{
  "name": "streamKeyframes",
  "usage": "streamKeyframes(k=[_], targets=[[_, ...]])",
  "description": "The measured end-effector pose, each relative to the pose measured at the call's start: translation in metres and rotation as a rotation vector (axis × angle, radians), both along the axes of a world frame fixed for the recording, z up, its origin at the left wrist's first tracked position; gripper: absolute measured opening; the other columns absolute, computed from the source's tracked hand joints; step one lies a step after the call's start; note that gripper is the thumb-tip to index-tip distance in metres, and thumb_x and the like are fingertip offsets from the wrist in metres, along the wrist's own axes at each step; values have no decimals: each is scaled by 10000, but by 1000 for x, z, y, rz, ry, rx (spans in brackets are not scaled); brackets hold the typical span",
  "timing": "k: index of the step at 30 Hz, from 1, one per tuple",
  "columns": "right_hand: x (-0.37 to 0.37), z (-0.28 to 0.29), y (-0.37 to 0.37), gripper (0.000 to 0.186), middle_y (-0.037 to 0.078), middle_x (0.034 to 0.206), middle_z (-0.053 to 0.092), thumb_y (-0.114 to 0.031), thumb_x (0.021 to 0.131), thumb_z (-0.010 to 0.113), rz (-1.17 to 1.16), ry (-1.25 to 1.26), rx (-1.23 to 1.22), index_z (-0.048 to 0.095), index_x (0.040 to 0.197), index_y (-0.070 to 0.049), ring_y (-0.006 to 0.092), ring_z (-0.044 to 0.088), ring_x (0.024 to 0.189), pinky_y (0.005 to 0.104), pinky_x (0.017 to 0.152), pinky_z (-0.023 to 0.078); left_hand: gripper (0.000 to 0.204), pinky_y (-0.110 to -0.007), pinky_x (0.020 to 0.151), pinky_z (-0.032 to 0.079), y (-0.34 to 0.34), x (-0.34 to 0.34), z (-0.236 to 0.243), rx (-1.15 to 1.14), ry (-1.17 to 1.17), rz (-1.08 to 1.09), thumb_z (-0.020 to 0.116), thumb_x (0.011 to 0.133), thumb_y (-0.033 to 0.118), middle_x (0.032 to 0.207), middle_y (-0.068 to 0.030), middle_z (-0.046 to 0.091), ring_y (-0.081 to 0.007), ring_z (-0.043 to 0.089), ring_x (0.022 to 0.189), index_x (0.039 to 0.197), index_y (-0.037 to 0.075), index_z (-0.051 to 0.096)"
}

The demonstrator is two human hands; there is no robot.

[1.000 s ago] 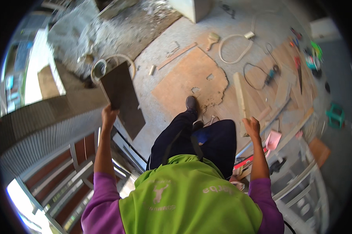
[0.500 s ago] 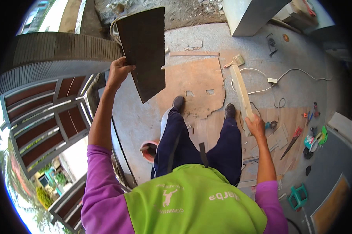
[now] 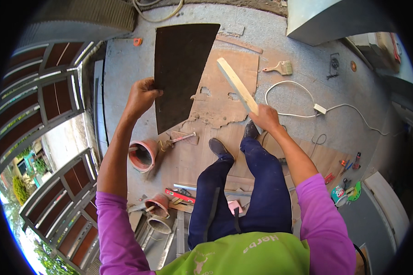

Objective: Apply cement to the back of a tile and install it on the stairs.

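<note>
My left hand (image 3: 143, 97) grips the left edge of a dark, flat board (image 3: 181, 68) with a slanted lower end, held up off the floor. The thumb lies on its near face and the other fingers are behind. In my right hand (image 3: 264, 117) is a pale wooden strip (image 3: 237, 85), gripped at its lower end and tilted up to the left. Its far end hangs over a worn brown sheet (image 3: 240, 62) on the floor. Board and strip are apart. A wide paintbrush (image 3: 279, 68) lies right of the strip.
Buckets (image 3: 143, 156) stand by my left side, near a red spirit level (image 3: 180, 195). A white extension cord (image 3: 320, 108) loops across the floor at right. Pliers and other hand tools (image 3: 348, 163) lie by a tub (image 3: 339, 195). A pillar base (image 3: 314, 23) rises at the far right.
My view has turned and shifted, bringing the buckets and level into sight at left. The strip has swung to tilt leftward, closer to the dark board. Both hands keep their hold.
</note>
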State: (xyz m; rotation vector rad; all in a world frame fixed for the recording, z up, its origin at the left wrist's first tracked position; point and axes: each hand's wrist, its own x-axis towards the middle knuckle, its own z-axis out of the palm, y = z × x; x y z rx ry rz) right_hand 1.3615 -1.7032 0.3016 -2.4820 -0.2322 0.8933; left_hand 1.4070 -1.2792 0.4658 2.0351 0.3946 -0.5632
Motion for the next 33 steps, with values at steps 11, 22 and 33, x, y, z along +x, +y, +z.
streamKeyframes(k=[11, 22, 33], targets=[[-29, -257, 198, 540, 287, 1005, 685, -430, 816, 657, -139, -160, -33, 666, 993, 80, 417, 651, 998, 472, 861, 531, 325, -287, 868, 520, 51, -116, -166, -36, 91, 115, 616, 798, -66, 1008, -61, 720, -127, 659, 905, 1115, -51, 687], [-34, -318, 209, 442, 186, 1150, 680, -374, 932, 623, 625, 316, 122, 667, 1123, 22, 353, 660, 1034, 450, 817, 546, 243, -329, 730, 562, 69, -120, -273, 18, 171, -51, 723, 769, 29, 845, -52, 707, -138, 661, 762, 1009, -11, 717], [43, -348, 175, 437, 157, 1387, 571, -130, 956, 521, 661, -89, 317, 557, 1382, -41, 235, 565, 1213, 415, 943, 504, 377, -353, 834, 597, 61, -83, -308, -41, 5, -44, 714, 818, 130, 982, -110, 702, -201, 698, 892, 1147, -41, 646]])
